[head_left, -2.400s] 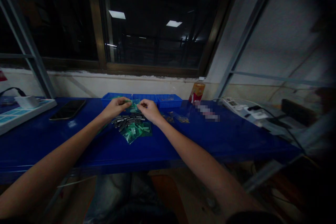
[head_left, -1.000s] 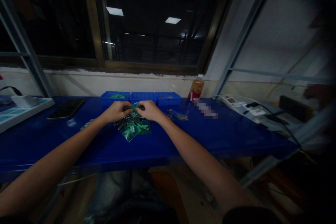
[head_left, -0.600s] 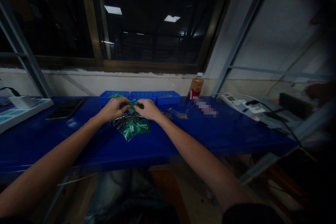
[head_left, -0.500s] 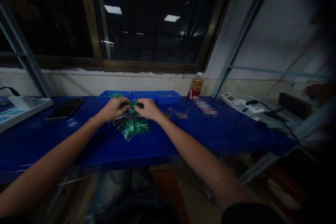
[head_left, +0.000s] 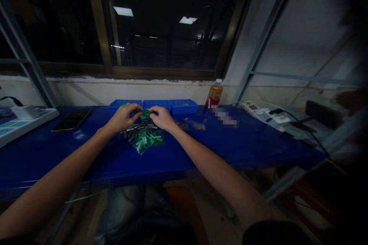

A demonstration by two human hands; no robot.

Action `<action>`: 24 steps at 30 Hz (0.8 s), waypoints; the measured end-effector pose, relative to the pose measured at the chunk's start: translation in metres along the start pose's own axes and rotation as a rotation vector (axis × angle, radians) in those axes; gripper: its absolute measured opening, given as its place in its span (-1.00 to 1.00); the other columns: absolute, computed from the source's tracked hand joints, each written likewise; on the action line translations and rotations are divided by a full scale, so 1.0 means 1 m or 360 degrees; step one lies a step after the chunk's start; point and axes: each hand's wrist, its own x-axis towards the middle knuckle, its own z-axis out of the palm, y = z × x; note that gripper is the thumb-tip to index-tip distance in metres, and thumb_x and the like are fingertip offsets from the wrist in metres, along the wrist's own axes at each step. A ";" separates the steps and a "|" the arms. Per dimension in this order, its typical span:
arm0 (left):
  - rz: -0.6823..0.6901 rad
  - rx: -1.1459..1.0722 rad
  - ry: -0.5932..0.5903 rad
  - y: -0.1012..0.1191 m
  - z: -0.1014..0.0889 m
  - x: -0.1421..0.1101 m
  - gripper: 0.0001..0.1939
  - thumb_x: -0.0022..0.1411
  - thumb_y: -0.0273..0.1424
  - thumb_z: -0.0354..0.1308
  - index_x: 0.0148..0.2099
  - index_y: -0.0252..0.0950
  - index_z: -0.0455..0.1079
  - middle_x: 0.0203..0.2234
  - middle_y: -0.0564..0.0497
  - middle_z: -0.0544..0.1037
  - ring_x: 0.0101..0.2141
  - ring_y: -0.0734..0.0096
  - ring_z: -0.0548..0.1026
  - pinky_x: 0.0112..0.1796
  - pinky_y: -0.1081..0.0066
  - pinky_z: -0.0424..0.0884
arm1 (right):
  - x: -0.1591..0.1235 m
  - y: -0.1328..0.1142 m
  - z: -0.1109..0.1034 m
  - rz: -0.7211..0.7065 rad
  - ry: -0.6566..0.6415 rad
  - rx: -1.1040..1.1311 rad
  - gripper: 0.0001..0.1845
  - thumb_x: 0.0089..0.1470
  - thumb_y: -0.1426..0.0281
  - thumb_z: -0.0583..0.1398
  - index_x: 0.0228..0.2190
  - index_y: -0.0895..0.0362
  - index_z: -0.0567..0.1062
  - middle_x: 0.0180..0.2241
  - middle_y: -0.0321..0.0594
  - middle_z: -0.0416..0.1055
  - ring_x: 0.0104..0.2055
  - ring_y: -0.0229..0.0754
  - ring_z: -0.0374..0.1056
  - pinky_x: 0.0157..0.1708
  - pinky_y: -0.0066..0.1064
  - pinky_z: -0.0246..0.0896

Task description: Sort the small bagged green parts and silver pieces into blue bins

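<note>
A small green plastic bag (head_left: 146, 114) is stretched between my two hands, just in front of the blue bins. My left hand (head_left: 125, 116) is closed, its thumb and fingers pinching the bag's left side. On the right side, my right hand (head_left: 162, 118) pinches the same bag. Below the hands lies a pile of small black cylindrical parts (head_left: 135, 131). Nearer the table's front are clear green bags of pale green strips (head_left: 143, 142), touching the pile. What is inside the held bag is too small to make out.
Three blue bins (head_left: 184, 107) stand in a row along the wall. Small bags of metal parts (head_left: 198, 126) lie right of my hands. A drink bottle (head_left: 214, 95) stands behind them. A phone (head_left: 71, 119) and a power strip (head_left: 31, 120) are at left; more power strips (head_left: 267, 115) at right.
My left hand has shifted slightly up and left, and my right hand slightly right and down. The green bag between them sits a little higher. The pile and lower bags stay put.
</note>
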 end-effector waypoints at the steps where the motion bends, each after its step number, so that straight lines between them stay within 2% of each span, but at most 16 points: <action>1: -0.0001 -0.0012 0.0043 0.001 0.000 0.000 -0.83 0.13 -0.38 0.02 -0.24 -0.33 0.34 -0.38 -0.02 0.47 -0.36 0.38 0.40 -0.33 0.42 0.29 | 0.001 0.001 0.000 0.0137 0.0019 0.0198 -0.75 -0.18 0.56 0.00 -0.48 0.18 0.45 -0.44 -0.27 0.40 -0.36 -0.26 0.27 -0.30 -0.43 0.15; 5: 0.0086 -0.0004 0.0142 0.004 0.000 0.001 -0.88 0.11 -0.44 0.01 -0.29 -0.33 0.34 -0.40 -0.02 0.45 -0.36 0.39 0.38 -0.34 0.43 0.29 | 0.002 0.000 -0.004 0.0681 -0.0034 0.1033 -0.74 -0.11 0.54 -0.03 -0.41 0.18 0.42 -0.46 -0.26 0.40 -0.44 -0.27 0.31 -0.42 -0.43 0.21; 7: 0.0162 0.0020 0.0118 0.006 0.000 0.001 -0.90 0.09 -0.48 0.00 -0.33 -0.33 0.33 -0.39 -0.02 0.45 -0.33 0.38 0.38 -0.29 0.40 0.28 | 0.001 -0.003 -0.006 0.0825 -0.0099 0.1309 -0.77 -0.05 0.48 -0.03 -0.40 0.18 0.40 -0.52 -0.25 0.39 -0.50 -0.29 0.30 -0.45 -0.44 0.21; 9: 0.0218 0.0036 0.0074 0.006 0.000 0.002 -0.90 0.08 -0.51 0.00 -0.36 -0.31 0.33 -0.36 -0.02 0.44 -0.29 0.36 0.37 -0.22 0.36 0.27 | 0.000 -0.006 -0.007 0.0853 -0.0122 0.1428 -0.80 -0.01 0.44 -0.01 -0.39 0.18 0.40 -0.53 -0.26 0.37 -0.52 -0.30 0.29 -0.49 -0.45 0.21; 12: 0.0219 0.0045 0.0035 0.003 0.002 0.002 -0.87 0.09 -0.51 -0.01 -0.36 -0.30 0.36 -0.26 -0.05 0.38 -0.18 0.33 0.34 -0.14 0.32 0.25 | -0.001 -0.007 -0.004 0.0711 -0.0015 0.1304 -0.82 -0.08 0.47 0.11 -0.33 0.17 0.41 -0.51 -0.30 0.36 -0.51 -0.32 0.28 -0.54 -0.50 0.17; 15: 0.0167 0.0071 -0.0012 -0.002 0.007 0.001 -0.84 0.10 -0.48 -0.01 -0.36 -0.30 0.40 -0.17 -0.09 0.29 -0.10 0.28 0.30 -0.08 0.28 0.24 | -0.001 -0.004 0.002 0.0597 0.0120 0.1045 -0.61 -0.15 0.55 0.17 -0.19 0.12 0.36 -0.55 -0.39 0.32 -0.55 -0.35 0.25 -0.56 -0.53 0.13; 17: 0.0125 0.0085 -0.0037 -0.006 0.011 0.000 -0.83 0.10 -0.47 -0.02 -0.34 -0.30 0.41 -0.17 -0.09 0.27 -0.09 0.26 0.29 -0.06 0.26 0.23 | 0.000 0.000 0.006 0.0559 0.0158 0.0950 -0.55 -0.16 0.58 0.16 -0.14 0.12 0.33 -0.55 -0.41 0.32 -0.54 -0.36 0.26 -0.52 -0.53 0.14; 22: -0.0023 0.0063 -0.0086 -0.009 0.015 -0.001 -0.79 0.11 -0.40 -0.02 -0.25 -0.29 0.40 -0.27 -0.08 0.35 -0.17 0.27 0.33 -0.11 0.25 0.27 | 0.001 0.007 0.008 0.0450 0.0188 0.0845 -0.76 -0.16 0.56 0.18 -0.32 0.19 0.41 -0.44 -0.30 0.39 -0.41 -0.33 0.32 -0.32 -0.45 0.21; 24: -0.0129 -0.0002 -0.0149 -0.006 0.014 0.000 -0.76 0.12 -0.32 -0.02 -0.23 -0.31 0.38 -0.32 -0.06 0.40 -0.24 0.28 0.36 -0.19 0.29 0.30 | 0.002 0.008 0.006 0.0412 0.0210 0.0791 -0.77 -0.18 0.54 0.20 -0.35 0.18 0.42 -0.46 -0.31 0.39 -0.41 -0.30 0.32 -0.28 -0.41 0.22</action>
